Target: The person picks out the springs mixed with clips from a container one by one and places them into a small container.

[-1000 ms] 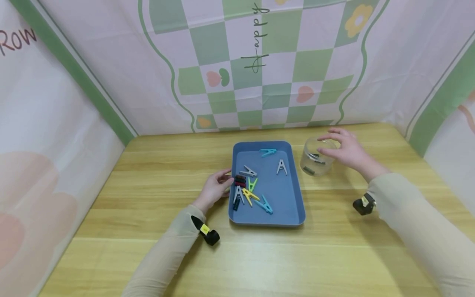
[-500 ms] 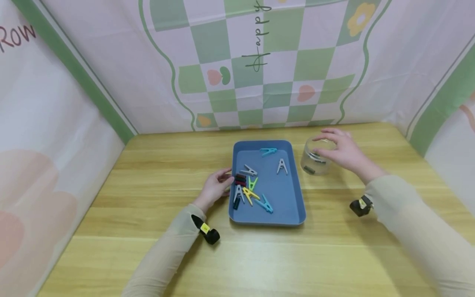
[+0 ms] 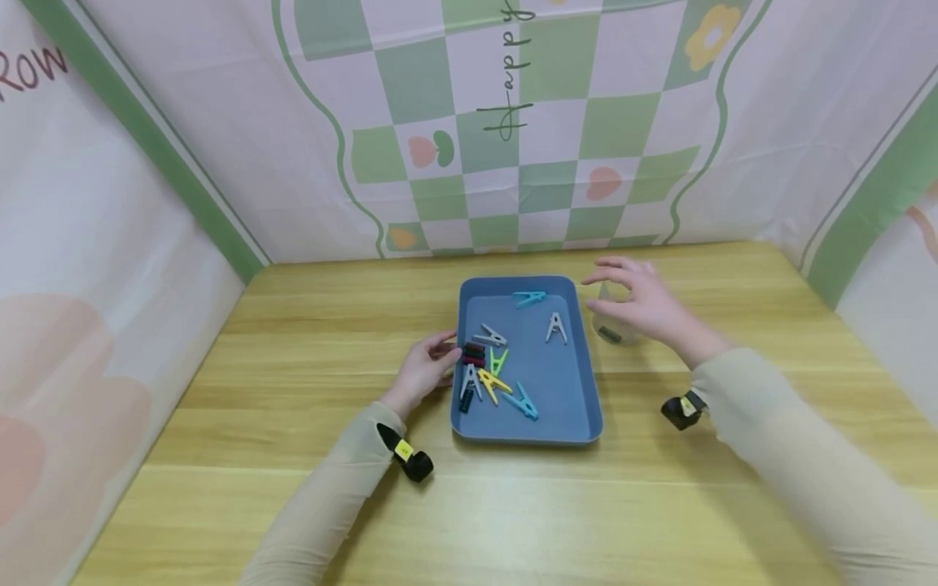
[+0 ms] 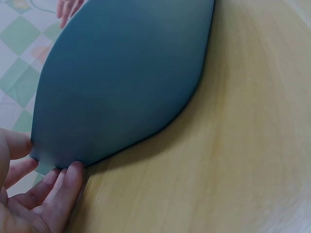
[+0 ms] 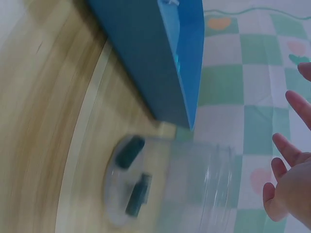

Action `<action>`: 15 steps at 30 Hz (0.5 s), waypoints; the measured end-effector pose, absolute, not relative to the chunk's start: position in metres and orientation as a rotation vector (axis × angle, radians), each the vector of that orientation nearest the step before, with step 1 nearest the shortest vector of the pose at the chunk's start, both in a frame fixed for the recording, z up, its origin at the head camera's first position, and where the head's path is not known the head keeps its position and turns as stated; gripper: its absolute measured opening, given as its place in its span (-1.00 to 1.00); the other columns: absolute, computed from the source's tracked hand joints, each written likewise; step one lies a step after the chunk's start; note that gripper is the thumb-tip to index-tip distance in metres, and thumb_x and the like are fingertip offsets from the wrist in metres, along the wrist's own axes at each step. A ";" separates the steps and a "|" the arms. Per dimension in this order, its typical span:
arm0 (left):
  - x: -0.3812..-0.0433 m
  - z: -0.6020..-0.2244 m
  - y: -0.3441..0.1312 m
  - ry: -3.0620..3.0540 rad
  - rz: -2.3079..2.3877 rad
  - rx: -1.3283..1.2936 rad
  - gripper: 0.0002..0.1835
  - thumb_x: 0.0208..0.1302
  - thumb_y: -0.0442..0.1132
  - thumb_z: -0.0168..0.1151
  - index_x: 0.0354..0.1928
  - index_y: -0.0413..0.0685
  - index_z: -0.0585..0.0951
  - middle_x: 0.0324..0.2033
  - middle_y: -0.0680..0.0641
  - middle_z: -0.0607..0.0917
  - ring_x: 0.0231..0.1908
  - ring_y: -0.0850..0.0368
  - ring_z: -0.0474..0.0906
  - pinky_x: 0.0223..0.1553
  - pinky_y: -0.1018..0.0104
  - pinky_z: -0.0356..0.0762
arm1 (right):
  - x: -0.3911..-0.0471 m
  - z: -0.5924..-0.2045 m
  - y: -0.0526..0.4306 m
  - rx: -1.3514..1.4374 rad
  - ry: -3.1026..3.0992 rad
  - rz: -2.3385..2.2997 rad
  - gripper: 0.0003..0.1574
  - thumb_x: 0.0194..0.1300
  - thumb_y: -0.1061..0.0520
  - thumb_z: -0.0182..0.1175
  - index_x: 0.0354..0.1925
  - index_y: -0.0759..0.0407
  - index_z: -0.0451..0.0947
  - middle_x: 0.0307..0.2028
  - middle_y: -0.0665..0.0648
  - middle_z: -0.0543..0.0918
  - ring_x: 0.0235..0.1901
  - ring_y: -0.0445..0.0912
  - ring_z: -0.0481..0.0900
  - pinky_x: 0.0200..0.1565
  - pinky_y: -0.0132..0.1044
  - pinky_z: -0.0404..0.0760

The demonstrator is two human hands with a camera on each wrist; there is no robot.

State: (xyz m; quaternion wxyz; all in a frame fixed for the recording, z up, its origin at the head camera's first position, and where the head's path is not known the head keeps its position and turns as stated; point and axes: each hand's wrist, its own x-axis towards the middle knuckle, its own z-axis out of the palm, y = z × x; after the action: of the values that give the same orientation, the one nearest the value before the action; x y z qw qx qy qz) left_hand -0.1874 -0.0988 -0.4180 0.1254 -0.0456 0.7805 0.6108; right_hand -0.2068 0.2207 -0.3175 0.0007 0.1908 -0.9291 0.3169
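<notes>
My left hand (image 3: pixel 425 373) is at the left wall of a blue tray (image 3: pixel 564 430), fingertips touching its outer side. In the left wrist view, fairly straight fingers (image 4: pixel 73 174) meet the tray wall. My right hand (image 3: pixel 645 305) is above a clear, open-topped jar (image 3: pixel 625 335), holding nothing, fingers spread toward the tray. It hides much of the jar in the head view. Small dark green pieces (image 5: pixel 130 151) lie in the jar's bottom. Inside the tray are several spring clothespins, including a yellow one (image 3: pixel 493 384), a green one (image 3: pixel 499 360) and a grey one (image 3: pixel 556 327).
Small ridged dark red and black pieces (image 3: pixel 475 355) sit by the tray's left wall, with a dark piece (image 3: pixel 466 400) lower down. A blue clothespin (image 3: pixel 529 299) lies at the tray's far end. Behind the wooden table (image 3: pixel 330 325) hangs a checked cloth (image 3: pixel 550 187).
My right hand has moved left from over the jar's right side toward the tray, fingers still spread. The left hand, tray, clothespins and jar have stayed in place.
</notes>
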 end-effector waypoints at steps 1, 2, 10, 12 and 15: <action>-0.187 -0.418 -0.099 2.271 1.782 -0.133 -0.49 0.33 -0.29 0.14 0.31 0.00 0.38 0.12 -0.21 0.51 0.09 -0.09 0.48 -0.15 0.22 0.70 | -0.206 -0.317 0.217 0.602 -2.924 0.989 -0.52 0.25 0.04 0.23 0.09 0.23 0.52 0.34 0.37 0.21 0.32 0.38 0.00 0.28 0.38 -0.03; -0.187 -0.418 -0.099 2.271 1.782 -0.132 -0.50 0.33 -0.29 0.14 0.31 0.01 0.38 0.12 -0.21 0.51 0.09 -0.08 0.48 -0.15 0.22 0.70 | -0.206 -0.317 0.214 0.606 -2.928 0.986 -0.52 0.25 0.04 0.23 0.09 0.22 0.52 0.35 0.36 0.21 0.32 0.37 0.00 0.29 0.37 -0.03; -0.188 -0.420 -0.100 2.257 1.781 -0.126 -0.49 0.33 -0.27 0.14 0.32 0.03 0.37 0.14 -0.21 0.50 0.10 -0.08 0.47 -0.13 0.22 0.69 | -0.207 -0.319 0.193 0.654 -2.917 1.065 -0.54 0.26 0.05 0.24 0.08 0.20 0.52 0.36 0.32 0.21 0.35 0.34 -0.03 0.30 0.37 -0.04; -0.188 -0.418 -0.100 2.251 1.772 -0.129 -0.48 0.34 -0.28 0.13 0.33 0.00 0.36 0.15 -0.22 0.49 0.11 -0.10 0.46 -0.12 0.20 0.69 | -0.207 -0.320 0.187 0.669 -2.912 1.092 -0.56 0.27 0.04 0.23 0.08 0.20 0.53 0.36 0.31 0.21 0.35 0.32 -0.03 0.30 0.36 -0.03; -0.186 -0.412 -0.099 2.248 1.766 -0.135 -0.48 0.34 -0.29 0.12 0.34 -0.02 0.34 0.16 -0.23 0.48 0.11 -0.11 0.46 -0.10 0.19 0.69 | -0.207 -0.321 0.177 0.684 -2.904 1.144 -0.58 0.28 0.05 0.22 0.06 0.18 0.53 0.36 0.29 0.21 0.36 0.29 -0.04 0.31 0.34 -0.02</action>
State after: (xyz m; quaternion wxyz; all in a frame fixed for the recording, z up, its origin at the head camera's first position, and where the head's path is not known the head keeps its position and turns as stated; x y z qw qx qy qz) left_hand -0.1863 -0.0993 -0.4121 0.1393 -0.0465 0.7779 0.6110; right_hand -0.2070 0.1770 -0.3212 -0.0270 0.2141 -0.9085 0.3579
